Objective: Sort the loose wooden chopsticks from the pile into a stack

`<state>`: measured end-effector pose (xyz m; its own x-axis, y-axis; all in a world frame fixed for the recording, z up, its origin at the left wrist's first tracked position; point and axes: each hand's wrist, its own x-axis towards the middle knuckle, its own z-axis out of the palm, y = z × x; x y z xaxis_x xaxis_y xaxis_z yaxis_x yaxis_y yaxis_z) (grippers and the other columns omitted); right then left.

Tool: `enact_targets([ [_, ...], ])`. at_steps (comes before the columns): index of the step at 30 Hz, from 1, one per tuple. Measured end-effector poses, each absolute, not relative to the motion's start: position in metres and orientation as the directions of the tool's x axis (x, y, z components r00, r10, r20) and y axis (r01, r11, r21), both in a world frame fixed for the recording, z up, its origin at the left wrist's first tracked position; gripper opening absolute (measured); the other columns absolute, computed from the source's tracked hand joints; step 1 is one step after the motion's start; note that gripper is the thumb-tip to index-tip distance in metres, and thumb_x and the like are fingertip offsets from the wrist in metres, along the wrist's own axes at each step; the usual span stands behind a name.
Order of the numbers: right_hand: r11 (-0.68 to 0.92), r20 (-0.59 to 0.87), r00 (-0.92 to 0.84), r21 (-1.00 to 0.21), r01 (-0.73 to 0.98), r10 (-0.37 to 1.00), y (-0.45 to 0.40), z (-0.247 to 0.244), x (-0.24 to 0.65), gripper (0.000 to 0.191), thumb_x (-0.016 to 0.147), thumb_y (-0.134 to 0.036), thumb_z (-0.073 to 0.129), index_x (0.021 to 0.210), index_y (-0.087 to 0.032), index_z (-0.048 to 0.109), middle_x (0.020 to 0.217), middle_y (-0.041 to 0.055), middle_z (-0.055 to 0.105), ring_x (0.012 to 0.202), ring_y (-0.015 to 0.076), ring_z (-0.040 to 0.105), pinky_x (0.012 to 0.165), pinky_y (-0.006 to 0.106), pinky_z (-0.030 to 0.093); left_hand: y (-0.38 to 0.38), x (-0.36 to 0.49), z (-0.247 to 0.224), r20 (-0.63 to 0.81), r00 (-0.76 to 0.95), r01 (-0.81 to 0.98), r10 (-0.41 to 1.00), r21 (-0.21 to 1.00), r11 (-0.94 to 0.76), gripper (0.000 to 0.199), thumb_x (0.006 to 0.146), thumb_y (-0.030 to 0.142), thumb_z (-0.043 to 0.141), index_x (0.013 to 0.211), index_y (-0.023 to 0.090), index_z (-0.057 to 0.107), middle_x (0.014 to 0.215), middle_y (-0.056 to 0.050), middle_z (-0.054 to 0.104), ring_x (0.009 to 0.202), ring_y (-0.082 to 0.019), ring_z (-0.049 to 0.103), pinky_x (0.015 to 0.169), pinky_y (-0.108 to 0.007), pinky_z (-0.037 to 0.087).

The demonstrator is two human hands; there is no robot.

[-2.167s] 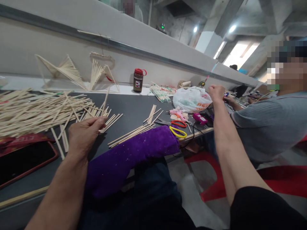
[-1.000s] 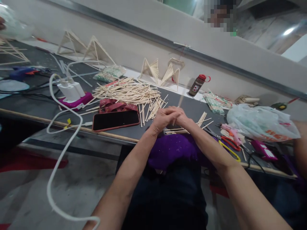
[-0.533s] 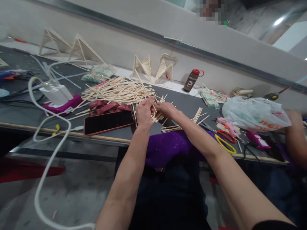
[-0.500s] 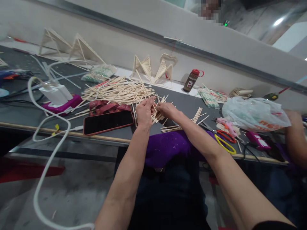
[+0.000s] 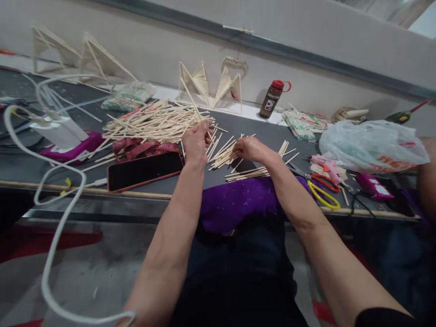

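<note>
Head view, left hand (image 5: 195,142), stick (image 5: 191,97) (apparently pinched)

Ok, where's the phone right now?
In the head view, the phone lies left of centre near the front edge of the table, beside the left hand, with the red strap just behind it.

1. Long dark-grey tabletop (image 5: 265,134) with a pale wooden front edge (image 5: 153,195).
2. Plain off-white wall (image 5: 136,45) behind, crossed by a slanting grey metal rail (image 5: 306,56).
3. Mottled grey floor (image 5: 102,277) below; flat red shape (image 5: 75,238) at lower left.
</note>
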<state>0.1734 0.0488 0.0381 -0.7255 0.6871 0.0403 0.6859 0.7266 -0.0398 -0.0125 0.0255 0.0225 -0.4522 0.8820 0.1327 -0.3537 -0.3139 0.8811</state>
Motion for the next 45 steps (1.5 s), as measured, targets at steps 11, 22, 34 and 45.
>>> enact_targets([
  [11,0.685,0.174,-0.676,0.006,0.728,0.716,0.080,0.036,0.130,0.035,0.091,-0.014,0.041,0.113,-0.020,0.068,0.113,0.0085,0.067,0.098,0.0205,0.062,0.076,0.028,0.043,0.014,-0.021,0.022,0.153,-0.527,-0.295,0.836,0.889,-0.350,0.020,0.071,0.038,0.074,0.068,0.018,0.070,0.054,0.003,0.057,0.038,-0.003,0.038,0.034,-0.018,0.023],
  [22,0.670,0.042,-0.703,0.267,0.693,0.710,0.100,0.033,0.113,0.031,0.090,-0.010,0.041,0.105,-0.014,0.068,0.107,0.0158,0.069,0.099,0.0261,0.065,0.074,0.030,0.046,0.014,-0.018,0.015,0.191,-0.470,-0.228,0.862,0.917,-0.327,0.024,0.070,0.039,0.074,0.063,0.018,0.066,0.052,0.004,0.056,0.038,-0.003,0.037,0.035,-0.018,0.022],
  [34,0.706,0.024,-0.749,0.315,0.635,0.663,0.103,0.032,0.126,0.025,0.086,-0.011,0.049,0.092,-0.018,0.073,0.100,0.0124,0.072,0.092,0.0219,0.066,0.069,0.027,0.042,0.015,-0.015,0.013,0.172,-0.431,-0.173,0.886,0.948,-0.268,0.022,0.068,0.040,0.071,0.065,0.019,0.067,0.053,0.003,0.055,0.039,-0.005,0.037,0.037,-0.019,0.021],
  [45,0.753,0.215,-0.756,0.113,0.648,0.618,0.070,0.068,0.158,0.023,0.092,-0.012,0.040,0.102,-0.016,0.061,0.095,0.0109,0.067,0.089,0.0200,0.059,0.076,0.031,0.039,0.016,-0.018,0.002,0.520,-0.254,0.511,0.815,0.788,-0.344,0.036,0.076,0.034,0.064,0.044,0.020,0.054,0.045,0.003,0.033,0.051,-0.012,0.035,0.049,-0.026,0.020],
])
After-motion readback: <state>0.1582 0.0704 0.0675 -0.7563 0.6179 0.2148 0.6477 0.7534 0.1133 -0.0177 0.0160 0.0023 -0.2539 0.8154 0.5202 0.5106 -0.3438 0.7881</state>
